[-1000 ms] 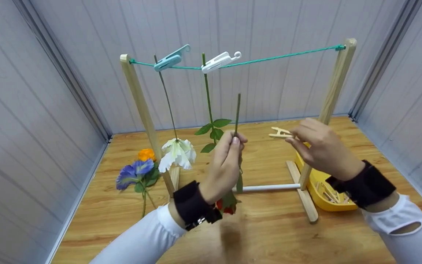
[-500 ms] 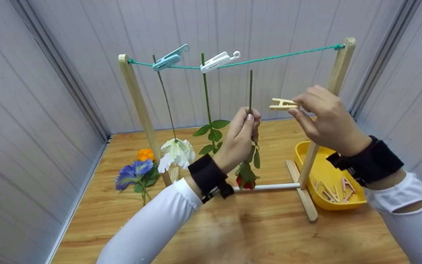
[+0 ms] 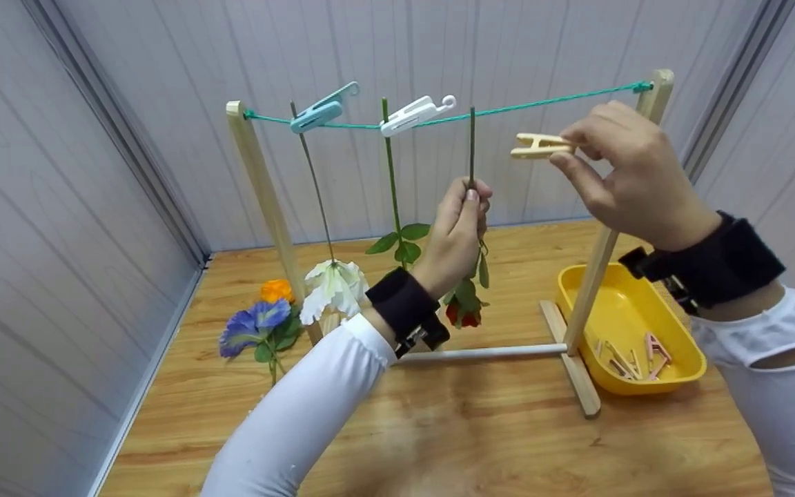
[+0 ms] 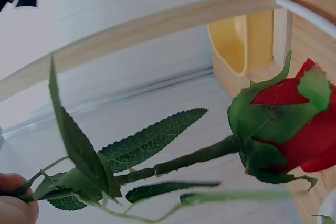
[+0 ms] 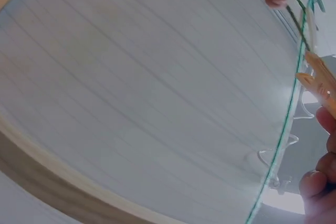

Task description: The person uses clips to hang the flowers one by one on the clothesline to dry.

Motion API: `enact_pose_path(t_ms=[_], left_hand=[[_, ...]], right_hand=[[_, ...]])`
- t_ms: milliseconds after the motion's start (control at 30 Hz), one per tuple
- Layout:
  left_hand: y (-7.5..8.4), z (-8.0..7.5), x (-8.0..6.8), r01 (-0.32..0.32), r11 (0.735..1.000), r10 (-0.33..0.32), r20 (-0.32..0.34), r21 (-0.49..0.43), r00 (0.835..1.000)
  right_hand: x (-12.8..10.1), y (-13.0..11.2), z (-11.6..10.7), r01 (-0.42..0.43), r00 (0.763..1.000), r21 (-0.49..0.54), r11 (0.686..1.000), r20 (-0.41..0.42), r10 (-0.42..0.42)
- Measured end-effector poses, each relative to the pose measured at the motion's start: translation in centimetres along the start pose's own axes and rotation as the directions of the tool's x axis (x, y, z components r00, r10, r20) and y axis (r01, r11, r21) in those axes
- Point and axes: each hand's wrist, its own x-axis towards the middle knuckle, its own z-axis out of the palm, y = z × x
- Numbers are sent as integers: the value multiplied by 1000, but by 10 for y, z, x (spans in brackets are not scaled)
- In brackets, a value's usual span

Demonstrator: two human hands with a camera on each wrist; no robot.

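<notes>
In the middle of the head view, the left hand pinches the thin green stem of a red rose between the thumb and the curled fingers. The rose hangs head down below the hand, and the top of the stem reaches the green cord in the upper part of the frame. In the left wrist view the red bloom is at the right side, with toothed green leaves along the stem.

In the upper right of the head view, the right hand pinches a beige clothespin with the thumb and the fingertips. The clothespin points to the left, just below the cord and near the stem, but apart from it.

The cord runs between two posts of a wooden rack. A blue clip and a white clip each hold a stem on it; a white flower hangs from the blue one. A purple flower and an orange flower lie at the lower left. A yellow tray with clothespins stands at the lower right.
</notes>
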Motion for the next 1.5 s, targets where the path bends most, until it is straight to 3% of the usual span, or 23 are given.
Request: enact_pose_path(t_ms=[267,567,867,1267,1500], left_hand=[[-5,-2,8,30,999,-29,-10,37,1000],[-4,-4,12,8,999,-6,-49,34,999],[-6,-7,13,30,999,-28,-68,39,997],[-8,-11,14,34,997,-30,-72,65,997],[-8,-14,14,25,997,-20,-75,74,997]], right_hand=[[26,1,-9,12,998,-77,997,56,-7],[52,-2,-7,-49,984,-118,992,162,68],[70,2,2,-152,959,-84,985,228,168],[82,6,22,-185,942,-36,982,278,187],[87,8,25,-248,913,-1,969,334,234]])
